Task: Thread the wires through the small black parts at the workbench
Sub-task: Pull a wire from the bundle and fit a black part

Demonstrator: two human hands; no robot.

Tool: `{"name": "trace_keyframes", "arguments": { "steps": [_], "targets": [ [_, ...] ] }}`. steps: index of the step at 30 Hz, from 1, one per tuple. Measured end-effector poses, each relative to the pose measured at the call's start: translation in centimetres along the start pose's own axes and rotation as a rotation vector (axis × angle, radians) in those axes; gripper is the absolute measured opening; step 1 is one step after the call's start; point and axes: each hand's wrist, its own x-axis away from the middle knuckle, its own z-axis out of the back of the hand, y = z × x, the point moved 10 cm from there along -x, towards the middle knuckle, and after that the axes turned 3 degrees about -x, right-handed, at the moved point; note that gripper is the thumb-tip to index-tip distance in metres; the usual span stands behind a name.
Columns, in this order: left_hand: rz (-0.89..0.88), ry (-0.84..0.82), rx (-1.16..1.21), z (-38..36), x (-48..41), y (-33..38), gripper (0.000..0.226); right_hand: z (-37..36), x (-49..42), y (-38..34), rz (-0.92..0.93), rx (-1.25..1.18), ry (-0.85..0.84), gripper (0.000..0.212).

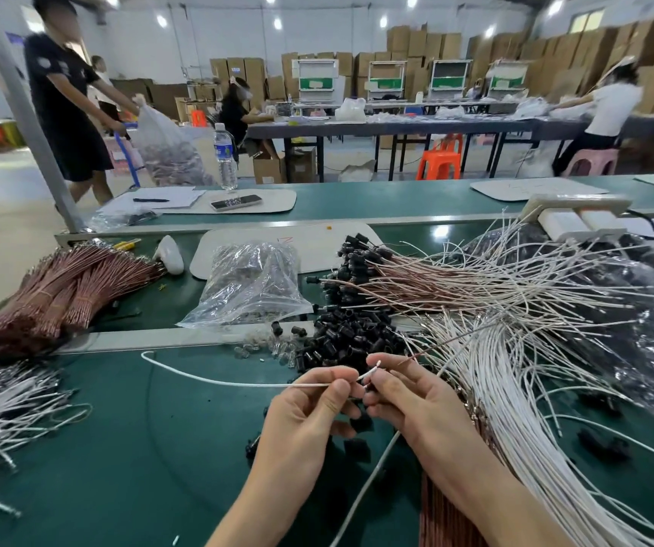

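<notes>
Our left hand (pixel 309 412) pinches the white wire (pixel 238 382) near its tip at lower centre, our right hand (pixel 408 396) curls there, gripping what we cannot tell, below the black parts (pixel 349 337); light and floppy, it probably wants holding close to the end.

So on the bench (pixel 120 448) the pile of small parts (pixel 351 335) sits mid-bench, plastic bag (pixel 252 286) just behind-left of it, tied wire bundles (pixel 60 294) far left, loose wires (pixel 514 349) sprawled right, water bottle (pixel 225 157) way back.
</notes>
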Motion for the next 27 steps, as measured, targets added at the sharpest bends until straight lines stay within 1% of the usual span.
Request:
{"name": "trace_keyframes", "arguments": {
  "steps": [5, 6, 8, 11, 14, 16, 19, 22, 24, 27],
  "targets": [
    [-0.015, 0.015, 0.006, 0.1, 0.0, 0.0, 0.025, 0.3, 0.0, -0.4, 0.041, 0.001, -0.005, 0.048],
    [-0.014, 0.020, 0.011, 0.2, 0.0, 0.0, 0.025, 0.4, 0.0, -0.3, 0.046, 0.008, -0.002, 0.048],
    [-0.014, 0.022, 0.011, 0.2, 0.0, 0.0, 0.024, 0.6, 0.0, -0.3, 0.057, 0.029, 0.009, 0.039],
    [-0.026, 0.013, -0.020, 0.0, 0.1, 0.1, 0.023, 0.8, 0.0, -0.4, 0.076, 0.047, 0.033, 0.033],
    [-0.055, 0.010, -0.067, -0.1, 0.2, 0.3, 0.015, 1.1, 0.0, -0.6, 0.087, 0.047, 0.059, 0.026],
    [-0.066, 0.003, -0.100, -0.3, 0.3, 0.4, 0.016, 1.2, 0.0, -0.7, 0.089, 0.066, 0.074, 0.021],
    [-0.069, 0.010, -0.113, -0.2, 0.3, 0.4, 0.018, 1.3, 0.0, -0.6, 0.083, 0.091, 0.083, 0.008],
    [-0.065, 0.034, -0.090, 0.1, 0.2, 0.4, 0.018, 1.4, 0.0, -0.5, 0.086, 0.116, 0.085, 0.015],
    [-0.062, 0.048, -0.065, 0.2, 0.2, 0.4, 0.016, 1.4, 0.0, -0.5, 0.090, 0.124, 0.084, 0.015],
    [-0.076, 0.040, -0.083, -0.1, 0.4, 0.6, 0.019, 1.6, -0.1, -0.6, 0.108, 0.139, 0.104, 0.012]
  ]
}}
